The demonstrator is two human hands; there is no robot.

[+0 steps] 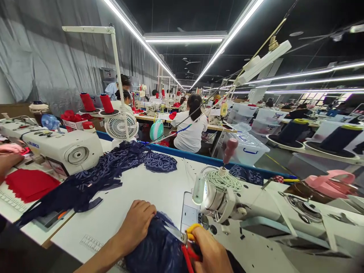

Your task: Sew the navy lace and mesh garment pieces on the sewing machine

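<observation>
Navy lace fabric [155, 248] lies bunched at the front of the white sewing table [148, 185]. My left hand [139, 220] is closed on its upper left edge, fingers curled over the cloth. In my right hand [212, 248] is a pair of scissors [180, 235] with yellow and red handles. Their blades point up and left over the lace, close to the left hand; whether they touch the cloth I cannot tell. Just beyond them stands the sewing machine head [218, 201], with pale green cord coiled on top.
A long pile of navy lace pieces [113, 170] stretches across the table's back left. At the left, a second sewing machine [65, 146] stands near red fabric [31, 184] and a co-worker's hand [10, 163]. A white fan [121, 125] and navy thread cones [294, 131] are farther back.
</observation>
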